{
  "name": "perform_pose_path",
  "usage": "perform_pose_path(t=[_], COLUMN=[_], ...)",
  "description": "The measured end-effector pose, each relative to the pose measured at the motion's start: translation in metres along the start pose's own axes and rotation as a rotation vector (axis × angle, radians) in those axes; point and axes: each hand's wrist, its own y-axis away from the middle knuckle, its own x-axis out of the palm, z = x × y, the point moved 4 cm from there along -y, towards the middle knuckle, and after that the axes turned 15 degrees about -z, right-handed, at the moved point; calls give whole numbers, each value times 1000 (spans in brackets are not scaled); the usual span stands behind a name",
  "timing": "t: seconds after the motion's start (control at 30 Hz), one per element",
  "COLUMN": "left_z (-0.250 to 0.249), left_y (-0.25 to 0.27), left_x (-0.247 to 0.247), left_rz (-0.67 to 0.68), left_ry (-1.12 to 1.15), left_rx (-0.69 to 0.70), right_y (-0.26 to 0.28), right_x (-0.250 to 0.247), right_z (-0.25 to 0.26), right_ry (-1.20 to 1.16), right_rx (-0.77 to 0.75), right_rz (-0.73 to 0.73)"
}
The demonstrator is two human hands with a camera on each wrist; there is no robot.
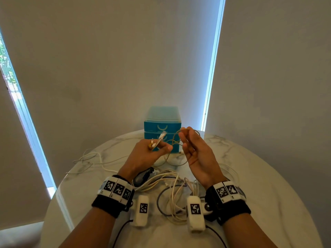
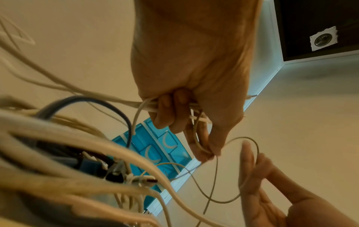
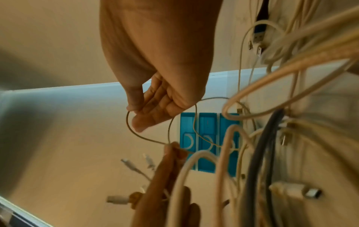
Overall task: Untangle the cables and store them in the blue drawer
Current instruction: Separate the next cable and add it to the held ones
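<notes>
The blue drawer unit (image 1: 162, 128) stands at the table's far edge with its drawers shut; it also shows as the drawer unit (image 2: 155, 147) and the drawer unit (image 3: 205, 122) in the wrist views. My left hand (image 1: 161, 145) is raised in front of it. It grips a bundle of white cables (image 2: 147, 104), and connectors (image 1: 162, 136) stick out above the fingers. Its thumb and forefinger also pinch a thin beige cable (image 2: 215, 176). My right hand (image 1: 184, 140) pinches a loop of that thin cable (image 3: 127, 122) between thumb and fingers.
A tangle of white cables (image 1: 173, 190) and a dark cable (image 1: 158, 199) lies on the round marble table (image 1: 259, 194) under my wrists. A dark plug-like object (image 1: 143, 176) sits by the left wrist. More white cable (image 1: 93, 158) trails to the left edge.
</notes>
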Motion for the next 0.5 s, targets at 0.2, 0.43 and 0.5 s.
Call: perform_pose_path(t=[0.2, 0.43, 0.5], left_z=[-4, -14, -12], left_y=[-3, 0, 0], left_x=[-11, -3, -2], left_rz=[-274, -143, -126], left_ry=[304, 331, 282], left_rx=[-94, -74, -45], right_y=[-2, 2, 0], right_x=[-14, -3, -5], right_z=[-43, -43, -41], right_ry=[809, 869, 816], right_rx=[-4, -152, -224], right_rz=[100, 144, 56])
